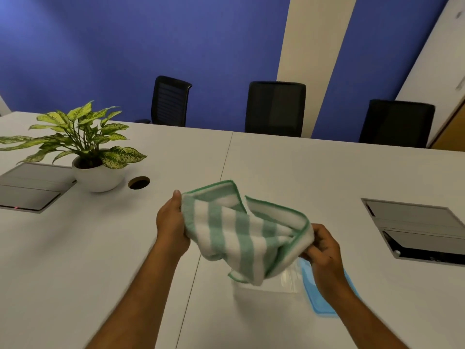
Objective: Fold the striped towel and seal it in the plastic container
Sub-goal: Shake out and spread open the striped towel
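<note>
A green-and-white striped towel hangs loosely doubled in the air above the white table. My left hand grips its left end and my right hand pinches its right end. Below the towel stands a clear plastic container, mostly hidden by the cloth. A blue lid lies flat on the table just right of the container, partly under my right wrist.
A potted plant in a white bowl stands at the left, beside a round cable hole. Grey floor-box hatches sit in the table at far left and right. Three black chairs line the far edge.
</note>
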A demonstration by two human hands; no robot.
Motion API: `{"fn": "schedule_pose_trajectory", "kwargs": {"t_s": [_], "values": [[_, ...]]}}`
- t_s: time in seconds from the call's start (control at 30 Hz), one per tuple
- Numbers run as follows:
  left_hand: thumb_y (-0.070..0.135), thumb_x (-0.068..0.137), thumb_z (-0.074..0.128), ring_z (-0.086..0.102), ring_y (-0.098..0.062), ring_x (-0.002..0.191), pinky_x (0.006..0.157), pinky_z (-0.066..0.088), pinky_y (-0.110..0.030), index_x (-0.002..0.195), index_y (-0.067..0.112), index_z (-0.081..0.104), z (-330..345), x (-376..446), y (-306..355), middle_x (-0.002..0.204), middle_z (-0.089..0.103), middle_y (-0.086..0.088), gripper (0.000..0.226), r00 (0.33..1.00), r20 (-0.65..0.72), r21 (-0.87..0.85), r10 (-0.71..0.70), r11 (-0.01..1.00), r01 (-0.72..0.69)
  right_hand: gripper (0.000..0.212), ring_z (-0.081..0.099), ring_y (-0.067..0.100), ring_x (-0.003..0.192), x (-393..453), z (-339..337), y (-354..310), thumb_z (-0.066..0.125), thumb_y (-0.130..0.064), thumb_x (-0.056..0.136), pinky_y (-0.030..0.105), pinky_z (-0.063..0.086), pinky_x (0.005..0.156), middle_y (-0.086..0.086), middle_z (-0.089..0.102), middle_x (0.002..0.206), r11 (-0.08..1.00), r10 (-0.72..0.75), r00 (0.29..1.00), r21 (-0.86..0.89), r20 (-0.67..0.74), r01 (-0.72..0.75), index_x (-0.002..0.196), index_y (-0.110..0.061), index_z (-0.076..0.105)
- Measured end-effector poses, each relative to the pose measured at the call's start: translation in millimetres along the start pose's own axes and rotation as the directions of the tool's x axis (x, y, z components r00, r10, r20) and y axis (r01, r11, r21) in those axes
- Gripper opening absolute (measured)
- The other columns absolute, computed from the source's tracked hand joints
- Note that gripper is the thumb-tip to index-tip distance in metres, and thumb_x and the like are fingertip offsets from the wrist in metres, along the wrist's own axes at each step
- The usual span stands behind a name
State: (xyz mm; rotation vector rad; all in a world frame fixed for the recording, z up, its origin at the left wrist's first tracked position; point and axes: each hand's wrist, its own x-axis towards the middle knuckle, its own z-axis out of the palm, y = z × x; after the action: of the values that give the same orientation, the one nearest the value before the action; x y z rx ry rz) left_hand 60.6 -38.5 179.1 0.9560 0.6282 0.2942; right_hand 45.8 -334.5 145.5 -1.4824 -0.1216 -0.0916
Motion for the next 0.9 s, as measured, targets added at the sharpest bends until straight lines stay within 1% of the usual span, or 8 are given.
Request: {"fn": "schedule_pose_trajectory", "kwargs": {"t_s": [0.1,0.23,0.43,0.53,0.63,0.77,0.83,0.9], "values": [[0.048,0.094,0.058,0.077,-0.025,0.077,0.065,0.061,-0.036,0.099,0.012,0.069,24,-26,8,0.082,0.079,-0.005,0.038,0.992,0.126,-0.022,-0.033,0.999,0.036,0.036,0.067,0.018,0.07,-17,-25,-2,0.043,0.014,0.086,0.027,0.056,0.054,0.005,0.072,0.08,0.983,0.123,0.992,0.144,-0.021,-0.119,0.084,-0.013,0.067],[0.052,0.093,0.056,0.077,-0.023,0.078,0.062,0.061,-0.033,0.1,0.015,0.07,58,-60,19,0.087,0.08,-0.002,0.04,0.971,0.239,-0.005,-0.004,1.0,0.005,0.029,0.068,0.028,0.07,-38,-48,-12,0.055,-0.008,0.07,0.035,0.055,0.055,0.011,0.075,0.084,0.92,0.267,0.964,0.294,0.016,-0.26,0.091,-0.014,0.075],[0.047,0.098,0.05,0.074,-0.019,0.086,0.073,0.059,-0.032,0.093,0.018,0.071,103,-111,33,0.092,0.076,-0.003,0.036,0.879,0.415,0.04,0.235,0.96,-0.276,0.02,0.074,0.039,0.075,-54,-87,-6,0.054,-0.002,0.09,0.039,0.059,0.058,0.02,0.07,0.103,0.781,0.62,0.771,0.03,-0.144,-0.623,0.106,-0.008,0.064],[0.045,0.099,0.049,0.065,-0.016,0.082,0.075,0.059,-0.034,0.096,0.019,0.068,119,-135,35,0.089,0.068,0.0,0.033,0.781,0.518,0.078,0.349,0.89,-0.449,0.03,0.07,0.032,0.088,-53,-93,-15,0.062,0.004,0.086,0.037,0.056,0.061,0.016,0.067,0.111,0.909,0.346,0.883,-0.117,-0.317,-0.399,0.103,-0.021,0.062],[0.042,0.1,0.048,0.059,0.0,0.07,0.061,0.05,-0.016,0.091,0.023,0.065,128,-153,37,0.075,0.062,0.017,0.027,0.627,0.652,0.118,0.426,0.76,-0.639,0.041,0.066,0.024,0.104,-44,-87,-54,0.071,-0.001,0.082,0.039,0.059,0.075,-0.004,0.068,0.116,0.963,-0.07,0.972,-0.271,-0.222,0.008,0.101,-0.036,0.063],[0.028,0.1,0.054,0.058,0.004,0.067,0.061,0.048,-0.011,0.078,0.032,0.061,133,-169,41,0.066,0.059,0.025,0.023,0.406,0.846,0.158,0.346,0.565,-0.81,0.073,0.046,0.012,0.134,-27,-66,-129,0.077,-0.028,0.075,0.02,0.047,0.101,-0.012,0.046,0.146,0.747,-0.488,0.847,-0.403,0.209,0.529,0.14,-0.027,0.043],[0.029,0.098,0.057,0.061,0.0,0.072,0.066,0.05,-0.015,0.079,0.035,0.064,133,-174,43,0.071,0.064,0.022,0.021,0.33,0.911,0.194,0.248,0.448,-0.873,0.086,0.035,0.012,0.143,-17,-51,-160,0.075,-0.039,0.076,0.022,0.038,0.111,-0.013,0.033,0.157,0.65,-0.513,0.769,-0.412,0.382,0.638,0.149,-0.027,0.031],[0.028,0.096,0.06,0.065,-0.005,0.078,0.074,0.052,-0.02,0.085,0.034,0.07,132,-175,42,0.08,0.07,0.018,0.016,0.29,0.94,0.211,0.178,0.362,-0.908,0.084,0.04,0.012,0.141,-8,-37,-181,0.075,-0.038,0.076,0.031,0.038,0.113,-0.016,0.041,0.152,0.642,-0.447,0.736,-0.391,0.508,0.66,0.148,-0.033,0.032]]}}
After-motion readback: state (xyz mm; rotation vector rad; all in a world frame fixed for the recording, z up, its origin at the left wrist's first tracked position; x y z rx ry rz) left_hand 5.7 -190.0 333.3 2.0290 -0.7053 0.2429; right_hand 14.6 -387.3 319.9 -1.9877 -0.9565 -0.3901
